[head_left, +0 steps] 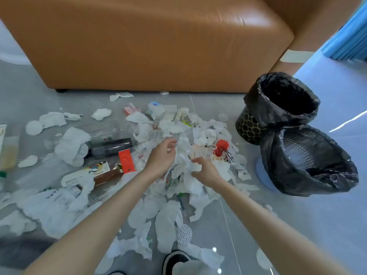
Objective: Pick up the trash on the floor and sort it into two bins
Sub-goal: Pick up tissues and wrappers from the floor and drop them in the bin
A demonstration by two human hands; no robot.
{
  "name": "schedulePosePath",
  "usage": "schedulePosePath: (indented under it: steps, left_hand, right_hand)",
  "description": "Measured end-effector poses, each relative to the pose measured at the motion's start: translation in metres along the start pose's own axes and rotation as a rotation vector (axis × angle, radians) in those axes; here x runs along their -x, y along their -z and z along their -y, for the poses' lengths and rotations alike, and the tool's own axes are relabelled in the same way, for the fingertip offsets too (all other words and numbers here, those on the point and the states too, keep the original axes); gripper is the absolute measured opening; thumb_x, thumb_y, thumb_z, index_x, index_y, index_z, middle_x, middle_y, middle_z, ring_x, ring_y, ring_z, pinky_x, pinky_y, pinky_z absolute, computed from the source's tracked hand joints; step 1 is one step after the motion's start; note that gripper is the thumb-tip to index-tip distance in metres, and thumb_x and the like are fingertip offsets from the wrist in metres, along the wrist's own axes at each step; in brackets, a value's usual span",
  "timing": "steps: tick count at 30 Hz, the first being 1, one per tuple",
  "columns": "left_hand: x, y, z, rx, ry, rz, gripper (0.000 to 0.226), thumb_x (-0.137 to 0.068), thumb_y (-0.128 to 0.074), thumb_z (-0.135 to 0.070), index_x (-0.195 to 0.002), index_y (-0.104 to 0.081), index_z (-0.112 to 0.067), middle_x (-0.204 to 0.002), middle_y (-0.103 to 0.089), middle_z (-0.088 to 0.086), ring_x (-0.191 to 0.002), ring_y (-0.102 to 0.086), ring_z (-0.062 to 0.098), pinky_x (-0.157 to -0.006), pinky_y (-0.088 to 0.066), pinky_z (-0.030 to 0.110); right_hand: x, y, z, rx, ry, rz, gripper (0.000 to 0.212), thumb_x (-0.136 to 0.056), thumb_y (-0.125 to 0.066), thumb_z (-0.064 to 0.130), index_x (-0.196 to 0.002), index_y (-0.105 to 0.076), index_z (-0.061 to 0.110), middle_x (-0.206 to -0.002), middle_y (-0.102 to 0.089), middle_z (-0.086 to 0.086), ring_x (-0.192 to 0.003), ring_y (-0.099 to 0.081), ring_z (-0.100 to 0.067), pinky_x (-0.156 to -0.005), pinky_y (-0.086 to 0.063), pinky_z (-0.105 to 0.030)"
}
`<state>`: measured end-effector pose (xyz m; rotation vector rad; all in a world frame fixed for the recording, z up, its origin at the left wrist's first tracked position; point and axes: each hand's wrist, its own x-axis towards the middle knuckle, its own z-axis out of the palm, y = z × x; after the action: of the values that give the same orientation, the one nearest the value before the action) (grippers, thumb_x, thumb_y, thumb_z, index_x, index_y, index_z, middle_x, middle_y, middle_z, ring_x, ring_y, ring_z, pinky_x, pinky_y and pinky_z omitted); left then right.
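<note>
A heap of white crumpled tissues (184, 155) and wrappers covers the grey floor in the middle. My left hand (161, 155) curls its fingers into the left side of the heap, touching the tissues. Just to its right, my right hand (202, 169) grips a wad of white tissue. Two bins lined with black bags stand at the right: a black bin with a gold pattern (282, 98) behind, and a pale blue mesh bin (309, 161) in front of it.
A brown leather sofa (158, 42) blocks the back. Dark bottles (111, 146), an orange-red box (126, 160), a red wrapper (221, 147) and plastic bags (55, 201) lie to the left and around the heap. My black shoe (174, 261) shows at the bottom.
</note>
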<state>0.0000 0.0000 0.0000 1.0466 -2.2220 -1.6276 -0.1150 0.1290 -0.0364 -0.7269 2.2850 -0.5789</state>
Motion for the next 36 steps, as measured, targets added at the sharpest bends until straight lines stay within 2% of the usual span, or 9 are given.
schedulePosePath:
  steps: [6,9,14,17,23,26,30,33,36]
  left_hand:
    - [0.012,-0.02,0.031,-0.105,-0.055,0.03,0.038,-0.096,-0.04,-0.009,-0.131,-0.051,-0.019,-0.129,-0.055,-0.001,-0.112,-0.053,0.013,-0.092,-0.047,0.031]
    - [0.01,-0.029,0.049,-0.201,-0.113,0.04,0.038,-0.096,-0.041,-0.01,-0.13,-0.052,-0.023,-0.133,-0.053,-0.002,-0.118,-0.051,0.014,-0.098,-0.044,0.032]
    - [0.004,-0.053,0.065,-0.445,-0.231,0.141,0.049,-0.091,-0.049,-0.006,-0.135,-0.047,-0.027,-0.142,-0.042,-0.007,-0.129,-0.032,0.017,-0.107,-0.026,0.026]
    - [-0.004,-0.071,0.08,-0.622,-0.214,0.187,0.06,-0.087,-0.052,-0.009,-0.141,-0.037,-0.031,-0.151,-0.028,-0.01,-0.127,-0.03,0.021,-0.104,-0.032,0.033]
    - [-0.003,-0.091,0.116,-0.791,-0.135,0.184,0.067,-0.085,-0.053,-0.001,-0.143,-0.033,-0.029,-0.155,-0.017,-0.008,-0.132,-0.025,0.03,-0.108,-0.025,0.04]
    - [0.001,-0.093,0.122,-0.81,-0.185,0.107,0.052,-0.086,-0.05,-0.003,-0.133,-0.046,-0.026,-0.143,-0.04,-0.004,-0.126,-0.038,0.028,-0.102,-0.028,0.035]
    - [0.002,-0.084,0.11,-0.645,-0.115,0.008,0.021,-0.084,-0.053,-0.008,-0.094,-0.069,-0.018,-0.1,-0.067,0.004,-0.092,-0.06,0.024,-0.066,-0.039,0.028]
    - [0.002,-0.074,0.088,-0.443,-0.103,0.07,0.027,-0.079,-0.056,0.002,-0.081,-0.075,-0.016,-0.085,-0.072,0.001,-0.078,-0.064,0.019,-0.065,-0.047,0.029]
    - [0.001,-0.064,0.05,-0.315,-0.107,0.063,0.024,-0.079,-0.061,0.002,-0.077,-0.078,-0.015,-0.081,-0.073,-0.004,-0.073,-0.063,0.009,-0.065,-0.048,0.021]
  right_hand:
    - [-0.021,-0.047,-0.035,0.192,-0.061,0.137,0.083,-0.077,-0.073,0.033,-0.145,-0.026,0.029,-0.145,-0.035,-0.011,-0.126,-0.043,-0.034,-0.102,-0.041,-0.042]
    - [-0.026,-0.068,-0.053,0.293,-0.042,0.133,0.093,-0.074,-0.074,0.04,-0.148,-0.019,0.03,-0.148,-0.029,-0.007,-0.127,-0.041,-0.035,-0.097,-0.044,-0.043]
    - [-0.024,-0.08,-0.068,0.583,0.043,-0.103,0.035,-0.086,-0.055,0.008,-0.12,-0.048,0.008,-0.12,-0.051,-0.01,-0.106,-0.052,-0.034,-0.076,-0.046,-0.04]
    - [-0.022,-0.07,-0.086,0.375,0.089,-0.14,0.026,-0.083,-0.047,0.0,-0.106,-0.055,0.008,-0.103,-0.061,-0.009,-0.093,-0.056,-0.029,-0.066,-0.037,-0.035]
    - [-0.005,-0.05,-0.108,0.028,0.046,-0.212,0.02,-0.083,-0.056,0.009,-0.09,-0.071,0.02,-0.085,-0.07,0.006,-0.08,-0.063,-0.014,-0.068,-0.052,-0.035]
    - [0.003,-0.042,-0.106,-0.057,0.062,-0.255,0.02,-0.087,-0.06,0.014,-0.1,-0.073,0.021,-0.09,-0.069,0.007,-0.085,-0.063,-0.01,-0.071,-0.051,-0.03]
    - [0.011,-0.023,-0.093,-0.138,0.112,-0.314,0.012,-0.087,-0.064,0.03,-0.094,-0.074,0.029,-0.076,-0.067,0.012,-0.08,-0.059,-0.012,-0.069,-0.045,-0.03]
    - [0.019,0.003,-0.075,-0.187,0.082,-0.334,0.023,-0.086,-0.064,0.034,-0.063,-0.064,0.03,-0.046,-0.047,0.017,-0.054,-0.042,-0.004,-0.061,-0.028,-0.029]
    - [0.028,0.034,-0.055,-0.363,0.068,-0.293,0.016,-0.084,-0.065,0.034,-0.079,-0.072,0.02,-0.059,-0.056,0.012,-0.059,-0.049,-0.004,-0.063,-0.039,-0.027]
